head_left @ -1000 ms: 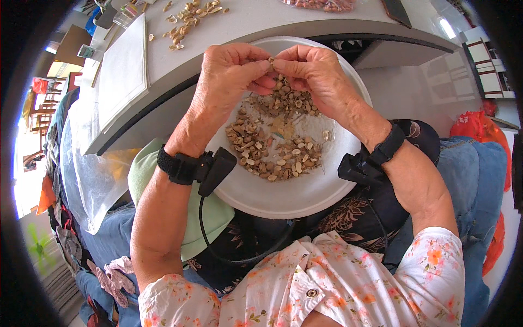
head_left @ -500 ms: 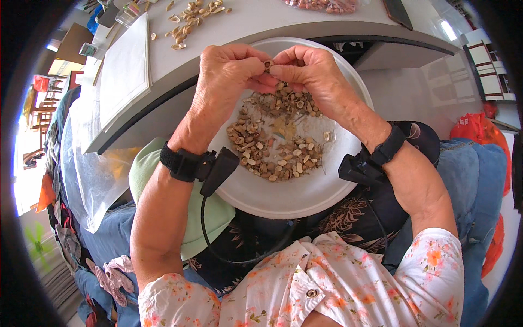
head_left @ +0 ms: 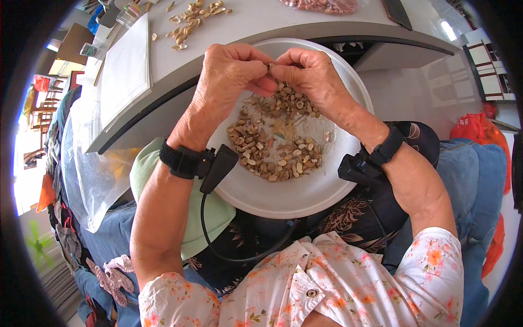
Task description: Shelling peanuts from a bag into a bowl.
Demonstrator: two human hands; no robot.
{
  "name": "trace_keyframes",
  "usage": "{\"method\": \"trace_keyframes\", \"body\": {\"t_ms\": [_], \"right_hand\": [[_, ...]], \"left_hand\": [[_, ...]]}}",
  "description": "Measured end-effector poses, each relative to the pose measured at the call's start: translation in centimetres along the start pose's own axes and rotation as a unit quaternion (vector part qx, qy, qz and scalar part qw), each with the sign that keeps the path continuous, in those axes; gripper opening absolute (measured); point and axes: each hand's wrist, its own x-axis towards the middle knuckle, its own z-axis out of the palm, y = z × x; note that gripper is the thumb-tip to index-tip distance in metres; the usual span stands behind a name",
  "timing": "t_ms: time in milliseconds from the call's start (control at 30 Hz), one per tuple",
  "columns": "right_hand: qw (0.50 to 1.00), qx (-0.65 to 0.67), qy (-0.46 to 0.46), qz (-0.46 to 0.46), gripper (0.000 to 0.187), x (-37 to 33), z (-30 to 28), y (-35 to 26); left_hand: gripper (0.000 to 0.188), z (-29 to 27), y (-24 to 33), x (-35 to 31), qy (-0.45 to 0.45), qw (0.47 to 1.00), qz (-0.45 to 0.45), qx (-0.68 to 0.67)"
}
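Observation:
Over the far side of a wide white basin (head_left: 261, 207) my two hands meet, fingertips nearly touching. My left hand (head_left: 227, 71) pinches a small brown nut shell (head_left: 269, 66) between thumb and fingers. The thumb and forefinger of my right hand (head_left: 313, 71) close on the same piece from the other side. Fingers cover most of it, so whether a kernel is inside cannot be seen. Below, many split brown shells (head_left: 297, 158) with pale insides lie in a loose ring in the basin, with fine debris in the middle.
A grey-white table (head_left: 261, 19) curves beyond the basin. On it lie a scatter of tan shells (head_left: 190, 22), white paper sheets (head_left: 126, 65), a clear bag of reddish nuts (head_left: 327, 4) and a dark flat object (head_left: 397, 12). Red bags (head_left: 471, 128) stand at the right.
Both hands stay nearly in place over the basin. My fingers have shifted slightly around the small shell, which now shows less between the fingertips.

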Motion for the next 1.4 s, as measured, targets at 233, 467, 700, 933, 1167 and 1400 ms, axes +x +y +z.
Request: {"method": "trace_keyframes", "body": {"t_ms": [233, 467, 700, 933, 1167, 1400], "right_hand": [[0.999, -0.032, -0.002, -0.02, 0.026, 0.1, 0.2, 0.4], [0.999, -0.034, -0.015, 0.01, 0.026, -0.1, 0.1, -0.4], [0.998, 0.02, -0.046, 0.044, 0.029, 0.0, 0.0, -0.3], [0.988, 0.081, -0.101, 0.081, 0.029, 0.2, -0.4, -0.1], [0.993, 0.023, -0.093, 0.075, 0.033, 0.2, -0.5, -0.8], [0.99, 0.025, -0.105, 0.086, 0.034, 0.2, -0.2, -1.2]], "left_hand": [[0.017, -0.4, -0.5, 0.1, -0.007, 1.0, -0.005, -0.002], [0.015, -0.1, -0.9, 0.0, 0.009, 1.0, 0.005, -0.002], [0.014, 0.1, -0.7, -0.1, 0.015, 1.0, 0.018, -0.008], [0.015, -0.1, -0.6, 0.0, 0.014, 1.0, 0.002, -0.016], [0.015, 0.1, 0.2, -0.1, -0.011, 0.999, 0.032, 0.039], [0.018, -0.5, 0.0, 0.1, -0.027, 0.997, 0.025, 0.065]]}}
